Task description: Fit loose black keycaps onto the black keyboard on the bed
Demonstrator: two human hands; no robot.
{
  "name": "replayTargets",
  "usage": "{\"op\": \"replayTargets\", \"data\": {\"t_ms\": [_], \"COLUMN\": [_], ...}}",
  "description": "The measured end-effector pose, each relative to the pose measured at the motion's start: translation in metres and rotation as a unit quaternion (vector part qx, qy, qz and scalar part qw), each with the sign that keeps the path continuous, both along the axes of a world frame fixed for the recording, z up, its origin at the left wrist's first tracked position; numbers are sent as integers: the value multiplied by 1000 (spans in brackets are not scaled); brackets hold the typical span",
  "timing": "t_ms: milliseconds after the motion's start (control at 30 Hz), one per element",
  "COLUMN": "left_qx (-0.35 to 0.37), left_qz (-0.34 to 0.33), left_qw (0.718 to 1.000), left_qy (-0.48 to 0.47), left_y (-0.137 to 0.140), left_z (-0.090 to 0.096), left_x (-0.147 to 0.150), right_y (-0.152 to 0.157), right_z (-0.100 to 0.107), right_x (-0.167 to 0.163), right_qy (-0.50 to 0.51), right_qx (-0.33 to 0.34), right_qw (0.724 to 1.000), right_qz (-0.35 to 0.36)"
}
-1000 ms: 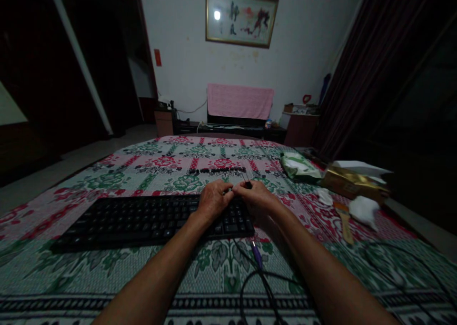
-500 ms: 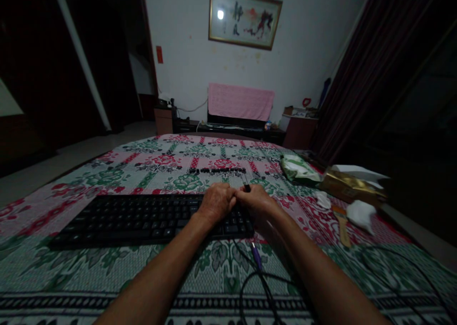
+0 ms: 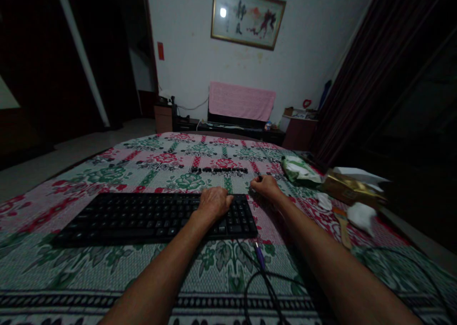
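Away from my left hand (image 3: pixel 214 203) has gone my bare right hand (image 3: pixel 267 187), out past the far right corner of the long black plastic keyboard (image 3: pixel 139 220); that leaves the left alone over the keys. Nearest me, a thin black looping cable (image 3: pixel 266 279) lies beside a slim purple plug with a silver tip (image 3: pixel 260 256). Next comes the keyboard, flat on the cloth; one bottom-row key shows a pale window-shaped mark, but I can read no brand. My left fingers curl over its right part, and I cannot tell whether they hold anything. My right fingers pinch a small black object (image 3: pixel 260 177), mostly hidden. Beyond lies a row of small black pieces (image 3: pixel 219 170). Rightward, the shiny gold box (image 3: pixel 352 190) has no legible label. Farthest, brushed characters in the gold-framed picture (image 3: pixel 246 17) are too blurred to read surely.
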State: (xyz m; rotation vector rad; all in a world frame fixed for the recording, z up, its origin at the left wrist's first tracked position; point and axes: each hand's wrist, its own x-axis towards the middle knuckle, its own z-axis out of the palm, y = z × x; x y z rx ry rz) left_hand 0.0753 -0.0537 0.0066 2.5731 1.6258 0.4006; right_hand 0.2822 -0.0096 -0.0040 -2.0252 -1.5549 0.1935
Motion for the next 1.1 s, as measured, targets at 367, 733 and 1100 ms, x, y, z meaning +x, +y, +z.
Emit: {"op": "replayTargets", "data": {"t_ms": [367, 733, 1100], "left_qx": [16, 6, 12], "left_qz": [-26, -28, -26], "left_qw": [1000, 1000, 1000], "left_qy": [-2, 5, 12], "left_y": [-1, -1, 0], "left_z": [-4, -4, -4], "left_x": [-2, -2, -1], "right_y": [56, 66, 68], "right_z": [-15, -24, -22], "right_x": [9, 20, 13], "right_qy": [-85, -107, -121], "right_qx": [8, -17, -23], "right_qw": [996, 994, 991], "right_qz": [-13, -8, -45]}}
